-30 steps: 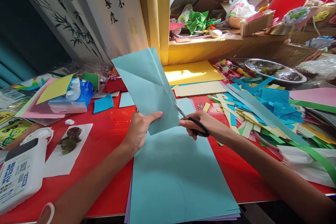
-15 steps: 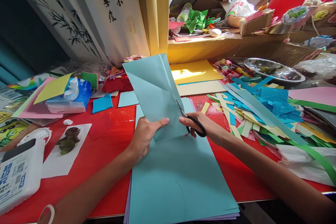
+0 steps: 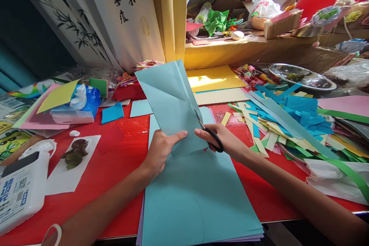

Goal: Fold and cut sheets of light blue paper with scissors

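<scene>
My left hand [image 3: 161, 148] pinches the lower edge of a folded light-blue paper sheet [image 3: 170, 102] and holds it upright above the red table [image 3: 115, 169]. My right hand [image 3: 226, 140] grips black-handled scissors [image 3: 208, 130]. Their blades point up along the sheet's right edge and bite into it. Beneath both hands lies a stack of flat light-blue sheets [image 3: 196, 196] that reaches the table's front edge.
A heap of blue, green and cream paper strips [image 3: 288, 123] lies at right, with a metal bowl [image 3: 302, 77] behind it. A white glue bottle [image 3: 20, 188], a tissue pack [image 3: 83, 103] and coloured sheets sit at left. The cluttered yellow window sill [image 3: 245, 48] runs along the back.
The held sheet and both hands have shifted slightly right and down. The scissors have moved with them along the sheet's right edge.
</scene>
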Available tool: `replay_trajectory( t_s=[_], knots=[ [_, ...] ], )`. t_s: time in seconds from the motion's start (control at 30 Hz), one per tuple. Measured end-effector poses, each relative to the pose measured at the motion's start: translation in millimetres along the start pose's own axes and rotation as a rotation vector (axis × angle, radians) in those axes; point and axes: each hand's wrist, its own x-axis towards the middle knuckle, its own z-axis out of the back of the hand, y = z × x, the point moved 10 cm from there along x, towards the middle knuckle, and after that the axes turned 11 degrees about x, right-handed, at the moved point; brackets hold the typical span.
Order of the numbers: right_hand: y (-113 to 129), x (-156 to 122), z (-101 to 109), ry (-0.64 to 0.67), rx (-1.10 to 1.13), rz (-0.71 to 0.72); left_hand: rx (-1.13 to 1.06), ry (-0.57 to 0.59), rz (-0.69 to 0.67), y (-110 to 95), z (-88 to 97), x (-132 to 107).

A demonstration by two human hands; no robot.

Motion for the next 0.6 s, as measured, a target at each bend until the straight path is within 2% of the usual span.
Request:
replay_trajectory(
  t_s=[0.43,0.6],
  knots=[
    [-3.5,2.1,1.4,0.003,-0.036,0.082,-0.027,0.013,0.010,3.1,-1.9,0.7],
    [-5.2,2.1,2.4,-0.010,-0.018,0.064,0.006,0.007,0.006,4.3,-0.9,1.6]
  ],
)
